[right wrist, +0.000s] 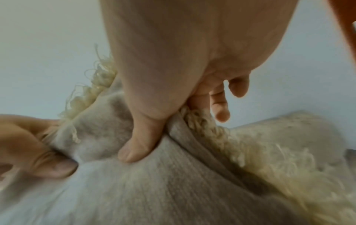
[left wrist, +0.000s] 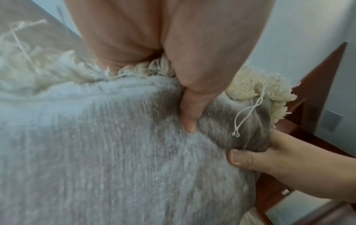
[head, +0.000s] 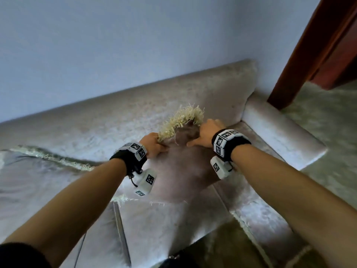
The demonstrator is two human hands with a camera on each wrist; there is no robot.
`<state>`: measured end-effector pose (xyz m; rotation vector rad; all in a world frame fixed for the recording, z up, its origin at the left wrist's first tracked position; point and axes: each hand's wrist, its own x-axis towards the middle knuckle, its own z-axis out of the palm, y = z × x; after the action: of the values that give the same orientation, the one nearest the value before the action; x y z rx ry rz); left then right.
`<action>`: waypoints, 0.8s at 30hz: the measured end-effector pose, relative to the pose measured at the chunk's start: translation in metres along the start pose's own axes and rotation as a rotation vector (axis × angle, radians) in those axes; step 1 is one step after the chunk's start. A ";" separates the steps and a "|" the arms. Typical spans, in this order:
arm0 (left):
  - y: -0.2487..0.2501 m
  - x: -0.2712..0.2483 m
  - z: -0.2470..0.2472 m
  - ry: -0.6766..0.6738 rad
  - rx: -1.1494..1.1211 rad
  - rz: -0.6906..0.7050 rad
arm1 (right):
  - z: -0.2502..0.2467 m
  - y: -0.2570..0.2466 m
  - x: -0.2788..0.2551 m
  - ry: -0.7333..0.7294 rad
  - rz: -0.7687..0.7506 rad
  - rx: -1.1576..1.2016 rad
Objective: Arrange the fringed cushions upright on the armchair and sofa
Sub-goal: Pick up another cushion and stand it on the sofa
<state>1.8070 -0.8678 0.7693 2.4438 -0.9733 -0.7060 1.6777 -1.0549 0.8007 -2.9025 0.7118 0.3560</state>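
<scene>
A grey-brown cushion (head: 181, 171) with a cream fringe (head: 183, 118) stands tilted on the sofa seat (head: 173, 219), its top corner toward the backrest (head: 119, 120). My left hand (head: 154, 145) grips its top edge on the left, thumb (left wrist: 189, 120) pressed into the fabric. My right hand (head: 206, 135) grips the same corner from the right, thumb (right wrist: 138, 146) on the front and fingers behind the fringe (right wrist: 212, 129). A second fringed cushion (head: 34, 171) lies flat on the seat at left.
The sofa's right armrest (head: 280, 130) is just right of the cushion. A pale wall (head: 135, 45) rises behind the backrest. A dark red wooden door frame (head: 309, 55) stands at far right, with greenish carpet (head: 328, 151) beside the sofa.
</scene>
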 end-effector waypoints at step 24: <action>-0.145 0.166 -0.048 0.367 -0.276 -0.359 | 0.044 -0.053 0.303 -0.310 -0.282 0.436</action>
<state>2.0128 -0.8813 0.6787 2.3989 -0.2800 -0.4387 1.9546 -1.1334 0.6836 -2.4141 0.2804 0.5248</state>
